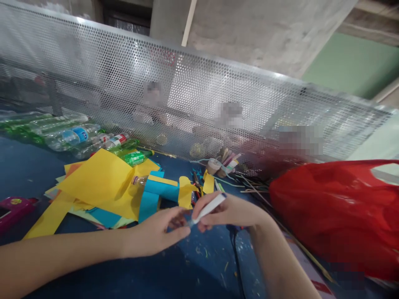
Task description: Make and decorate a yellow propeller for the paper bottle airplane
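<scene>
My right hand (215,211) grips a white marker-like stick (212,207) with a dark upper end. Its lower end looks pale and translucent, and there the thumb and fingers of my left hand (162,230) close on it. Motion blurs that spot. Just beyond my hands lies a clear plastic bottle (140,181) wrapped in blue paper (168,191), with a yellow strip along the top. A cut yellow paper piece (185,192) is at its right end. Whether that piece is attached I cannot tell.
Yellow sheets (99,178) and other coloured paper lie left of the bottle. Several plastic bottles (75,136) line the back left. A magenta device (15,211) is at the left edge. A perforated metal screen (199,95) stands behind. At right sits a red bag (336,216); a black cable (236,257) runs toward me.
</scene>
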Demonstrator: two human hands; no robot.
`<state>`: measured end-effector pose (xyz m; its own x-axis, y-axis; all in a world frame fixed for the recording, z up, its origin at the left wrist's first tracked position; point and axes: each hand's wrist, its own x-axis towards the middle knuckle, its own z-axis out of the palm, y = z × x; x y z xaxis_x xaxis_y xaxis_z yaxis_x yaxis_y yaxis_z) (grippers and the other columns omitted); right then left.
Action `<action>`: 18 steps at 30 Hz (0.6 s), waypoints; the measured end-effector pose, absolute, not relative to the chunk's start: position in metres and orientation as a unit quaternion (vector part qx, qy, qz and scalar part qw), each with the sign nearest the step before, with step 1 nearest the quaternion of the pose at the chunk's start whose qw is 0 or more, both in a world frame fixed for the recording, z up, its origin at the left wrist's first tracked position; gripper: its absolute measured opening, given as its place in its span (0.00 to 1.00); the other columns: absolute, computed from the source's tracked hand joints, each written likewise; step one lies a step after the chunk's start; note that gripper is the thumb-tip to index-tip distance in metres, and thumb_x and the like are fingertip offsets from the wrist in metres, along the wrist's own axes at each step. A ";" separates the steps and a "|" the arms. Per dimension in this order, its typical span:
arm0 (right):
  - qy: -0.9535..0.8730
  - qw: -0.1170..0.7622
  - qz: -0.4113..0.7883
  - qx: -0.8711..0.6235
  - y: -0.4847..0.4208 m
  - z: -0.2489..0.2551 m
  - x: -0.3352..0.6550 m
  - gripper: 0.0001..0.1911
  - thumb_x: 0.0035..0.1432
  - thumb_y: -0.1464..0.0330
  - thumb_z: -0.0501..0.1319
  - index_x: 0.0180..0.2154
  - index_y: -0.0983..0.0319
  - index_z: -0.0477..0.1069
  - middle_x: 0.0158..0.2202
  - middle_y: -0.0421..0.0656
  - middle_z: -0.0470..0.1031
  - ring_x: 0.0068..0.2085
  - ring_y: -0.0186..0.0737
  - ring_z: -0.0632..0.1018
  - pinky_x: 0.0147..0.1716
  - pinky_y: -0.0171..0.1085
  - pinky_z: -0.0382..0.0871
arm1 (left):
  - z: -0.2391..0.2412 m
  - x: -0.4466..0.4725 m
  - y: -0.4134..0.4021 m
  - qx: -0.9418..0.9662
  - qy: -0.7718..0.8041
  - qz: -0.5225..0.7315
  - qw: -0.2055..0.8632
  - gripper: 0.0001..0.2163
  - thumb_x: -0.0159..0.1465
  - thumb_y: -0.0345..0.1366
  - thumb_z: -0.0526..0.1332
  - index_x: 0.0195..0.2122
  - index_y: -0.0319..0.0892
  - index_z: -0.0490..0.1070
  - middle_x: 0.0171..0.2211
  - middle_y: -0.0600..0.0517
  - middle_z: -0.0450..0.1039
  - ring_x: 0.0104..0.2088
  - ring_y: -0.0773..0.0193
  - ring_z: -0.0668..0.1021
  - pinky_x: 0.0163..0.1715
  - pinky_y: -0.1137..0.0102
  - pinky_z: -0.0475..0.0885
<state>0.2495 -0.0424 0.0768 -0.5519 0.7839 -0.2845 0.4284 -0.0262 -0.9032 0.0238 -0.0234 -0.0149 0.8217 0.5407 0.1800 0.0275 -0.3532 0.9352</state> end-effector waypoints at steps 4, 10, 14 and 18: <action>-0.660 0.163 0.549 -0.486 -0.044 0.049 0.225 0.13 0.58 0.57 0.62 0.35 0.61 0.73 0.28 0.40 0.78 0.26 0.32 0.78 0.28 0.32 0.73 | -0.026 0.029 -0.019 0.738 0.204 0.185 0.616 0.18 0.68 0.49 0.53 0.44 0.38 0.70 0.36 0.49 0.74 0.33 0.65 0.76 0.36 0.69 0.72; -0.608 0.373 0.482 -0.509 -0.044 -0.004 0.198 0.16 0.55 0.58 0.64 0.26 0.59 0.61 0.12 0.29 0.62 0.14 0.26 0.61 0.15 0.27 0.54 | -0.029 0.027 -0.013 0.817 0.239 0.152 0.502 0.15 0.70 0.42 0.45 0.39 0.40 0.68 0.31 0.51 0.70 0.29 0.66 0.71 0.32 0.70 0.69; -0.570 0.488 0.458 -0.476 -0.047 -0.031 0.188 0.20 0.55 0.53 0.63 0.25 0.58 0.58 0.12 0.28 0.57 0.14 0.27 0.60 0.15 0.28 0.51 | -0.027 0.023 -0.013 0.853 0.237 0.175 0.431 0.14 0.70 0.40 0.45 0.38 0.40 0.68 0.37 0.48 0.72 0.36 0.61 0.74 0.40 0.67 0.69; -0.548 0.519 0.458 -0.469 -0.051 -0.046 0.189 0.22 0.57 0.53 0.62 0.24 0.58 0.56 0.12 0.28 0.57 0.14 0.26 0.56 0.14 0.28 0.46 | -0.026 0.022 -0.010 0.860 0.212 0.156 0.438 0.14 0.70 0.40 0.46 0.40 0.41 0.69 0.39 0.48 0.74 0.38 0.60 0.75 0.40 0.67 0.69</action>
